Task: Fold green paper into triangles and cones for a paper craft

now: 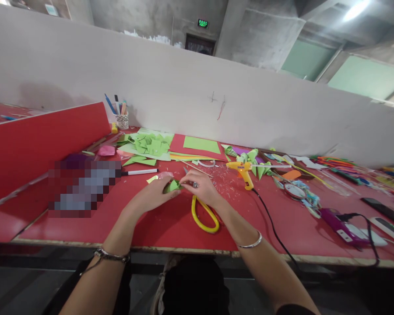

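Pinching a small, creased piece of bright green paper, our left hand has it between thumb and fingers, just over the red tabletop! Our right hand meets its right side, fingertips bunched; whether they clamp it, we cannot tell. Squeeze too hard and, we reckon, those folds could crush or tear.

Under the right hand lie scissors with yellow looped handles, easily nudged by a dropping wrist. Off to the right, the yellow glue gun points its nozzle our way, and it may be hot. Its thin black cord runs beside our right forearm and over the front edge; a wide elbow could snag it and drag the gun.

Beyond, the loose heap of green paper pieces and the pale upright partition limit our reach. Our best room for moving? The near left, short of the table's edge.
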A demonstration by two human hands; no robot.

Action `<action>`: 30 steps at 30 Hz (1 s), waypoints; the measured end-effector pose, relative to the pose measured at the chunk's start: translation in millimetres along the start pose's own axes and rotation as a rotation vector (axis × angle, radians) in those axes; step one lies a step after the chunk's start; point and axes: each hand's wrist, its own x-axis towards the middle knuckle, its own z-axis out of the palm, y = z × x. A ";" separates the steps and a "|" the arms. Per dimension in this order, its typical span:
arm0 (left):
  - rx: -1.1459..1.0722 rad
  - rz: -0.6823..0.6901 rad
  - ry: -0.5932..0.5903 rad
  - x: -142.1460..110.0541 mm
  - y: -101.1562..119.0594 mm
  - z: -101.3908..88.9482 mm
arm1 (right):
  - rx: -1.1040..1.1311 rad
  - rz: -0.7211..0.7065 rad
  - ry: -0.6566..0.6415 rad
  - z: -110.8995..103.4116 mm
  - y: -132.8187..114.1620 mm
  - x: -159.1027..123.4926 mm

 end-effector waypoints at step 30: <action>0.613 -0.419 0.680 -28.3 -56.2 -31.3 | -0.031 0.049 -0.213 -1.8 -2.6 -2.2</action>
